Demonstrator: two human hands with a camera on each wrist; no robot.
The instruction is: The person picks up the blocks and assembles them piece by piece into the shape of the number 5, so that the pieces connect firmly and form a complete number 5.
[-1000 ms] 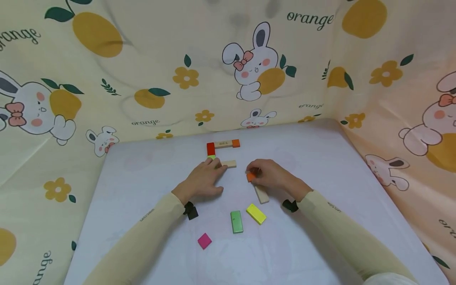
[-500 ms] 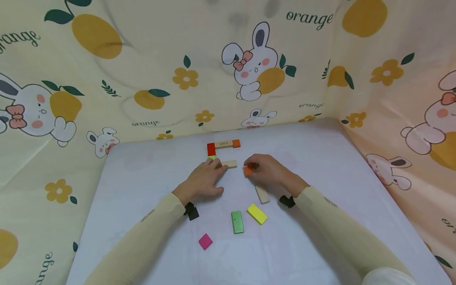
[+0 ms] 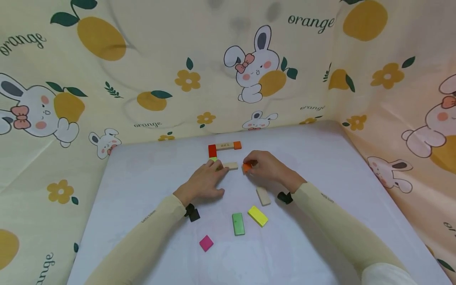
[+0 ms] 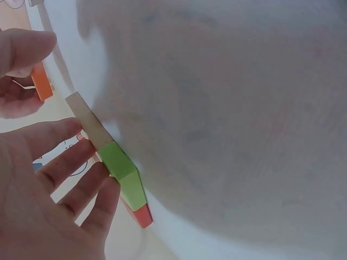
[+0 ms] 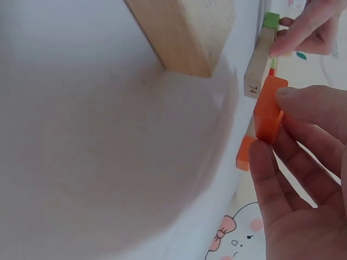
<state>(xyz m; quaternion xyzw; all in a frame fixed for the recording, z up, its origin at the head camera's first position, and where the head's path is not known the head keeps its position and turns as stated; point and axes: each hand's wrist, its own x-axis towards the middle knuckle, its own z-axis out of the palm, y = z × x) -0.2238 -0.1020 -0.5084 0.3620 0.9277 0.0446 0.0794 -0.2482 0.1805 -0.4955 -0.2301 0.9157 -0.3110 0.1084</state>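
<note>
Right hand (image 3: 267, 168) – thumb and fingertips pinching an orange block (image 3: 246, 169), centre of head view, just right of a wooden block (image 3: 232, 166). Left hand (image 3: 201, 181) – fingers spread, tips against wooden block and light-green block (image 4: 120, 172).

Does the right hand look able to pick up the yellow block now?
Probably not at once: the right hand pinches an orange block. Otherwise the yellow block lies uncovered, and the wooden block between them looks low enough to pass over.
</note>
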